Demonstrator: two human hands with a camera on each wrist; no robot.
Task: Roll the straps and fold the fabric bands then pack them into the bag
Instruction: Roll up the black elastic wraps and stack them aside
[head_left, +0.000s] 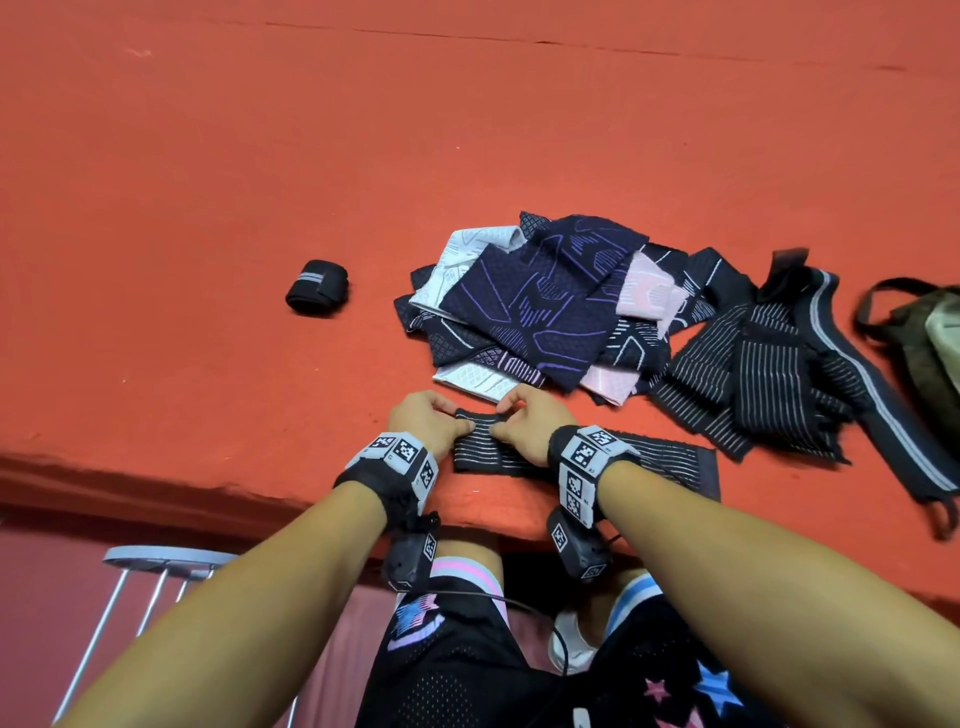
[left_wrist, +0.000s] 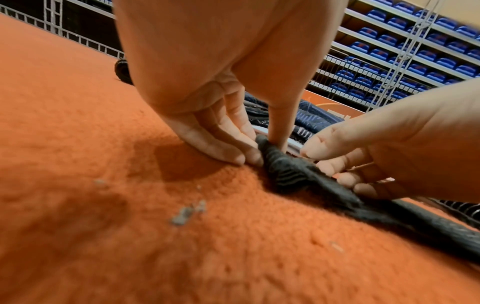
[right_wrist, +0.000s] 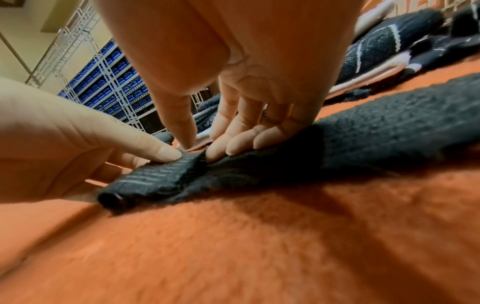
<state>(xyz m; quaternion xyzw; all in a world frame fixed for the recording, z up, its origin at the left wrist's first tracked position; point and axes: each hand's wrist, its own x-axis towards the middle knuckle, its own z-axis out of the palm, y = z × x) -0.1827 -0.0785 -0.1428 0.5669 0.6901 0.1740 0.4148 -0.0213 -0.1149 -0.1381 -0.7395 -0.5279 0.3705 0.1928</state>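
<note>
My right wrist (head_left: 582, 457) covers the middle of the striped strap (head_left: 670, 457) in the head view. The bag (head_left: 930, 332) runs off the right edge, so I can't see its opening. In my left wrist view the rolled strap (left_wrist: 124, 71) is mostly behind my palm, and the near cloth (left_wrist: 182, 267) is blurred.

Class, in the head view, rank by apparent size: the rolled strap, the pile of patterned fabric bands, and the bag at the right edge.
1. Pile of patterned fabric bands: largest.
2. Bag: unsure, cut off by the frame edge.
3. Rolled strap: smallest.
</note>
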